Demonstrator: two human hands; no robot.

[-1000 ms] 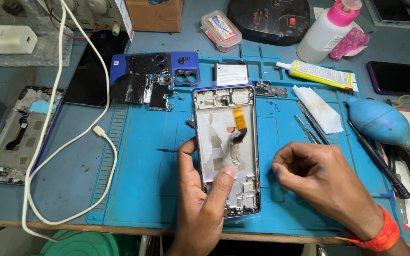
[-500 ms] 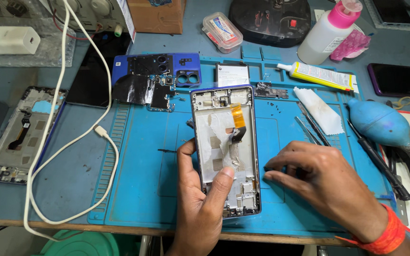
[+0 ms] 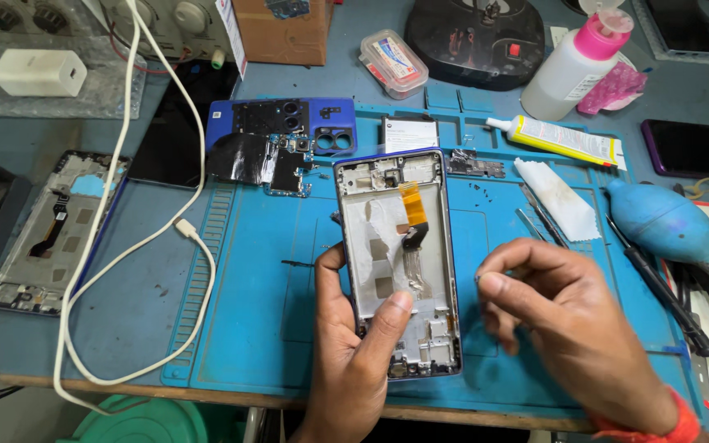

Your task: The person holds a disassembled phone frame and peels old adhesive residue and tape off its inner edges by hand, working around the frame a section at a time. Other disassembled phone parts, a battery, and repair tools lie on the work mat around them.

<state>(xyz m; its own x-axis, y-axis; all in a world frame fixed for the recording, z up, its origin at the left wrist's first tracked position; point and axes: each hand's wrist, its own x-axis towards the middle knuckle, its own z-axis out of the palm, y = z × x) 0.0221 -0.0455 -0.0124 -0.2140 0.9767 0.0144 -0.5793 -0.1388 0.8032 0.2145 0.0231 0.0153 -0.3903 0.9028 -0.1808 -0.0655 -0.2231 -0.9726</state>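
Left hand [image 3: 354, 361] gripping gutted rectangular phone frame [image 3: 398, 262], orange flex ribbon [image 3: 413, 207] inside, right hand [image 3: 564, 328] curled, pinch contents unclear, ribbed blue rubber mat [image 3: 248, 271] on desk.

The phone frame [image 3: 395, 262] lies on the mat [image 3: 256, 312], its near end held in the left hand [image 3: 354, 353]. The right hand [image 3: 568, 328] hovers just right of the frame. Behind and left of the frame lies a back cover [image 3: 281, 139]. Behind and right lies a glue tube [image 3: 555, 139], with a bottle [image 3: 572, 66] behind it. A cloth [image 3: 558, 199] lies right of the frame, a blower [image 3: 662, 220] further right. A cable [image 3: 141, 246] runs left of the mat, another frame [image 3: 47, 234] beyond it.
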